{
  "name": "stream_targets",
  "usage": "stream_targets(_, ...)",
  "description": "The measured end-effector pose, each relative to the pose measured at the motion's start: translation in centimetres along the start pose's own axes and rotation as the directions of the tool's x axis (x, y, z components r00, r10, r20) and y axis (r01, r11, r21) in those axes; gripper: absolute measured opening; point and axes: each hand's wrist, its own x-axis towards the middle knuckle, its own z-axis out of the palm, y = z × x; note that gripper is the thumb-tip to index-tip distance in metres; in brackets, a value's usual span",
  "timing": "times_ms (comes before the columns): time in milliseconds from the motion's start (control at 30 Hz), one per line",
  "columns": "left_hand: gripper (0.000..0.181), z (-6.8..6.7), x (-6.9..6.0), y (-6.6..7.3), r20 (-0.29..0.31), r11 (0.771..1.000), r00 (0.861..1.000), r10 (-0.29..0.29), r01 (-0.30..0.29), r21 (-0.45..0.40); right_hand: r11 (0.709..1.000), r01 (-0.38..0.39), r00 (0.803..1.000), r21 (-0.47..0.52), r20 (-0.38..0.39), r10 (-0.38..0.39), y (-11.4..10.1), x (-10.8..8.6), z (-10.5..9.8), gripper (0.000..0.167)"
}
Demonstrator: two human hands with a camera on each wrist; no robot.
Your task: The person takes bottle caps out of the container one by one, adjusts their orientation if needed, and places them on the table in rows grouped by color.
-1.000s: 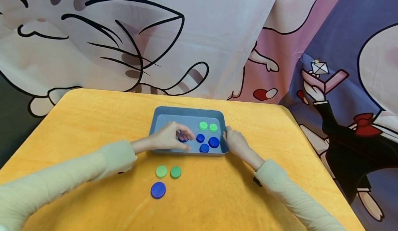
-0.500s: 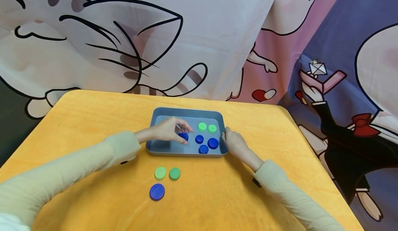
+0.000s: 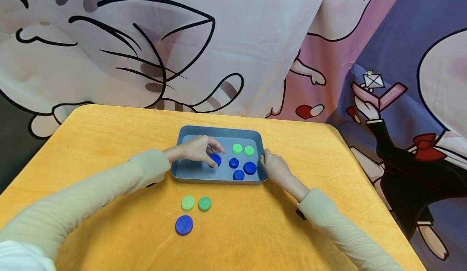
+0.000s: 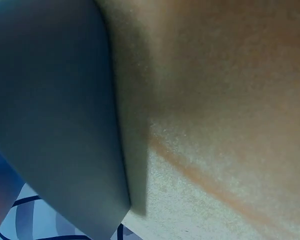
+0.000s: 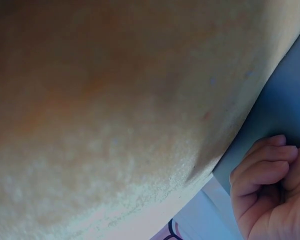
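Note:
My left hand (image 3: 200, 148) reaches over the left rim into a grey-blue tray (image 3: 193, 174), its thumb and fingers spread about a blue round cap (image 3: 217, 159). That cap is partly hidden by the thumb, and a gap shows between it and the upper fingers. At the tray's right side my right hand (image 3: 278, 166) holds the rim; in the right wrist view its curled fingers (image 5: 260, 175) lie against the tray's outer wall. Also inside the tray are two light green caps (image 3: 237, 149) and three blue caps (image 3: 249, 168). The left wrist view shows only tray wall (image 4: 55, 110) and tabletop.
On the yellow table (image 3: 120, 137) in front of the tray lie a light green cap (image 3: 187, 203), a darker green cap (image 3: 204, 203) and a larger blue cap (image 3: 184, 225). A cartoon-printed cloth (image 3: 255, 60) hangs behind the table.
My left hand has shifted slightly up and away from the viewer, leaving more of the blue cap by its thumb visible. The right hand stays at the tray's rim.

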Motion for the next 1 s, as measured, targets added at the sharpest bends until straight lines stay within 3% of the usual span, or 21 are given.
stream_targets(1000,0.044,1.3,0.3,-1.0,0.012,0.992,1.000,-0.001,0.000,0.124,1.000,-0.016,1.000,0.007,0.021,0.016,0.0,0.1,0.0,0.022)
